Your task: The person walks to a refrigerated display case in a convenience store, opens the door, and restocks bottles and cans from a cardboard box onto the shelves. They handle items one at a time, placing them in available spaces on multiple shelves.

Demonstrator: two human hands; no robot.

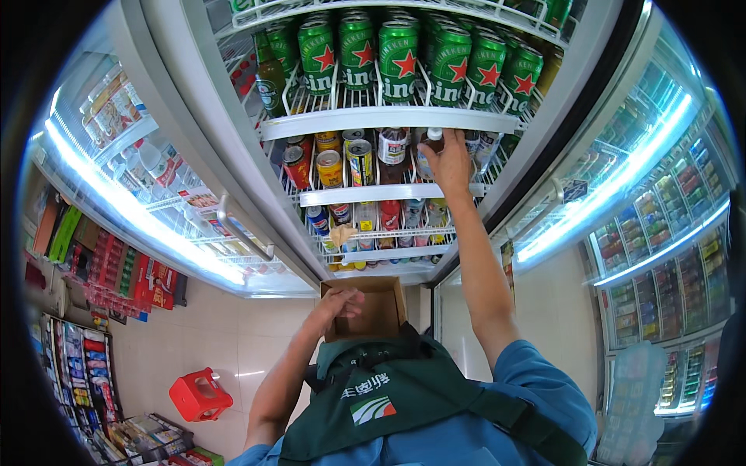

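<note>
My right hand (450,163) reaches into a lit refrigerator and grips a plastic bottle (432,143) with a white cap. The thumb lies on the bottle's left side, with the fingers along its right. Just left of it stands a dark-drink bottle (392,148) with a white label, on the same wire shelf. Over the left side of a brown cardboard box (401,300) hovers my left hand (342,303), its fingers loosely bent with nothing visible in them. Part of the box's inside is hidden by that hand, and its near side by a green apron (402,373).
Green Heineken cans (399,55) fill the shelf above, behind a white shelf rail (384,119). Lower shelves hold cans such as a yellow can (330,169). The open glass door (588,175) stands at right. A red plastic stool (201,395) is on the floor at left.
</note>
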